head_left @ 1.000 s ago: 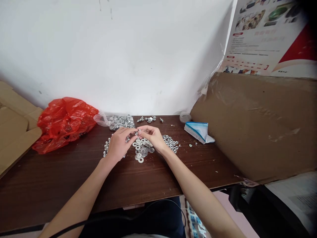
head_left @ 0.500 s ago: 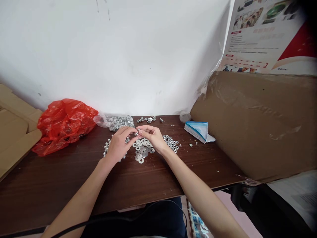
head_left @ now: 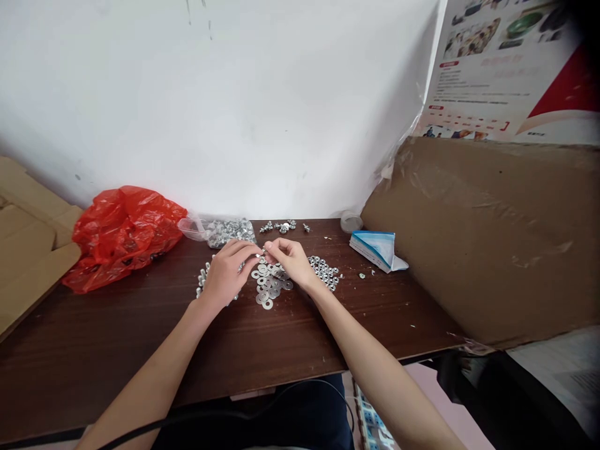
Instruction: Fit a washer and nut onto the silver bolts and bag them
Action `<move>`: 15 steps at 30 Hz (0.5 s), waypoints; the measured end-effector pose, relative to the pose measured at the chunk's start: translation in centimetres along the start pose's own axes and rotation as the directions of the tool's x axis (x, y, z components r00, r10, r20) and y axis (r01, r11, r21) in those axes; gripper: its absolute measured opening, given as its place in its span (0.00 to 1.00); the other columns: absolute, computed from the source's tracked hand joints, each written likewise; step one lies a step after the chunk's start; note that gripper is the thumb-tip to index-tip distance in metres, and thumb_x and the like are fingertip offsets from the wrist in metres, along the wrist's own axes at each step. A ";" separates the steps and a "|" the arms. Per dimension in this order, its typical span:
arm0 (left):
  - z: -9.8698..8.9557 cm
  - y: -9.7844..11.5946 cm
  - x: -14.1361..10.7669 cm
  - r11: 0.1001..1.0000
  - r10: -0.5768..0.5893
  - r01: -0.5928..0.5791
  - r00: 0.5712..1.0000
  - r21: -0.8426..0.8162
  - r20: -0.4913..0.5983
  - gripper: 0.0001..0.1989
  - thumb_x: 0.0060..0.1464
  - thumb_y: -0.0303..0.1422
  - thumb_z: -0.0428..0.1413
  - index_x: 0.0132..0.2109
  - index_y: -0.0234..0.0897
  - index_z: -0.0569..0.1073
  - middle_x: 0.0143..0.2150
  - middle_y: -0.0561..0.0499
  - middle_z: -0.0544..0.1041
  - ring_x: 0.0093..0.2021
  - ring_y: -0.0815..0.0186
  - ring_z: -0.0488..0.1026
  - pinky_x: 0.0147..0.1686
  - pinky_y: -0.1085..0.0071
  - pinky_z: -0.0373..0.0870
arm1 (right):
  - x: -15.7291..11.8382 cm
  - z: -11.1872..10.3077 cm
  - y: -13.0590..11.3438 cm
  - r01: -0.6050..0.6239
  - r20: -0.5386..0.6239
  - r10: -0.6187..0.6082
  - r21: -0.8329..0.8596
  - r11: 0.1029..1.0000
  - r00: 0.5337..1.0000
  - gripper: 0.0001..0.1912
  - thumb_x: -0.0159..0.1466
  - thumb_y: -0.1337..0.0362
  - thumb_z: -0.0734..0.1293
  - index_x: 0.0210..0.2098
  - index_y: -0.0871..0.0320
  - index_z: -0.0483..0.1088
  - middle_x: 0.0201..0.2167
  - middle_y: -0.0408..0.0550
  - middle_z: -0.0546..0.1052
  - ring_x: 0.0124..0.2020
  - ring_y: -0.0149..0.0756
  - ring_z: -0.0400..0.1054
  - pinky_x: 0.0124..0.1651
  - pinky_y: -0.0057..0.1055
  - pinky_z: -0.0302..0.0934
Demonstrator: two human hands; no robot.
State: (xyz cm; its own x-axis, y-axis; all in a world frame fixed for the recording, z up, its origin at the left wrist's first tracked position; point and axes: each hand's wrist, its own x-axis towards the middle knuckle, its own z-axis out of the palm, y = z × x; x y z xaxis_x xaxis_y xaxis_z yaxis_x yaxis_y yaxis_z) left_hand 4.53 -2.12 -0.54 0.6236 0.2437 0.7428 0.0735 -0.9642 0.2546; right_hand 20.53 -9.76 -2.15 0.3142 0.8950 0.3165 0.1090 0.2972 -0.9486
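Over the washers [head_left: 268,294], my left hand [head_left: 227,270] and my right hand [head_left: 291,261] meet at their fingertips. Between them is a small shiny bolt [head_left: 262,252], mostly covered by the fingers. My left thumb and fingers pinch one end of it, and the right fingers close round the other end. Beneath my left hand lie several loose bolts [head_left: 202,280], partly hidden. Just right of my right hand is a heap of nuts [head_left: 327,272]. Bolts with hardware fitted on them [head_left: 284,227] lie behind the hands, near the wall.
A clear bag of metal parts [head_left: 230,232] and a red plastic bag [head_left: 126,234] stand at the back left. Cardboard [head_left: 32,250] is at the left edge, with a large carton [head_left: 497,237] on the right. A blue-white packet [head_left: 375,249] and round clear lid [head_left: 350,222] lie nearby.
The right fingers have curled in more round the bolt, and its visible part has become smaller. Both hands stay over the washers; the piles look the same.
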 end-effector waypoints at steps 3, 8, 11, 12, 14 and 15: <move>0.1 -0.1 -0.1 1.000 0.009 -0.009 1.000 0.001 0.007 0.05 0.62 0.29 0.52 0.41 0.38 0.74 0.39 0.49 0.77 0.41 0.64 0.71 0.43 0.65 0.69 | 0.1 -0.3 0.0 0.011 -0.025 -0.011 -0.005 1.000 1.000 0.27 0.64 0.42 0.61 0.24 0.59 0.70 0.21 0.45 0.71 0.24 0.31 0.64 0.32 0.31 0.60; 0.1 -0.1 0.0 1.000 0.019 -0.019 1.000 -0.017 0.010 0.06 0.61 0.29 0.52 0.41 0.38 0.74 0.38 0.49 0.78 0.40 0.63 0.72 0.42 0.65 0.69 | 0.0 -0.8 -0.7 -0.005 0.058 -0.001 0.112 0.994 0.998 0.17 0.57 0.51 0.71 0.40 0.55 0.73 0.31 0.44 0.75 0.30 0.31 0.68 0.36 0.30 0.62; 0.0 -0.1 0.0 0.999 0.026 -0.026 1.000 -0.030 0.015 0.06 0.61 0.29 0.52 0.41 0.39 0.74 0.38 0.50 0.78 0.40 0.63 0.72 0.42 0.64 0.69 | 0.1 -0.8 -0.4 -0.018 0.093 0.013 0.059 0.998 0.996 0.16 0.55 0.51 0.73 0.35 0.56 0.74 0.29 0.44 0.75 0.29 0.31 0.67 0.35 0.30 0.61; 0.0 -0.1 0.0 0.999 0.031 -0.030 0.999 -0.034 0.021 0.06 0.61 0.29 0.52 0.41 0.39 0.74 0.38 0.50 0.78 0.40 0.63 0.72 0.42 0.64 0.69 | 0.1 -0.9 -0.2 -0.019 0.081 0.017 0.014 1.000 0.997 0.16 0.57 0.49 0.71 0.30 0.57 0.73 0.26 0.44 0.74 0.27 0.31 0.65 0.34 0.30 0.60; 0.0 -0.1 0.0 0.999 0.035 -0.033 0.999 -0.042 0.038 0.07 0.62 0.29 0.52 0.42 0.39 0.74 0.39 0.49 0.78 0.40 0.63 0.72 0.42 0.64 0.70 | 0.2 -1.0 0.1 -0.017 0.031 0.020 -0.070 0.997 0.999 0.24 0.62 0.45 0.64 0.22 0.58 0.70 0.20 0.44 0.71 0.23 0.30 0.62 0.31 0.30 0.58; 0.0 -0.1 0.0 0.999 0.032 -0.030 0.998 -0.043 0.045 0.07 0.62 0.29 0.51 0.42 0.39 0.74 0.40 0.49 0.78 0.41 0.63 0.72 0.43 0.64 0.70 | 0.2 -1.0 0.1 -0.014 0.010 0.015 -0.081 0.997 1.000 0.27 0.64 0.44 0.61 0.20 0.58 0.69 0.19 0.44 0.70 0.22 0.29 0.62 0.31 0.30 0.57</move>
State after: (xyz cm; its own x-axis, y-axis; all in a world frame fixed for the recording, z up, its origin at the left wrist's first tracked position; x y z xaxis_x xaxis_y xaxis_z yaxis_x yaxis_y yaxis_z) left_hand 4.50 -2.01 -0.53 0.6600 0.2080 0.7219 0.0210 -0.9657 0.2590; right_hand 21.57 -9.88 -2.19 0.3063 0.9028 0.3020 0.1809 0.2563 -0.9495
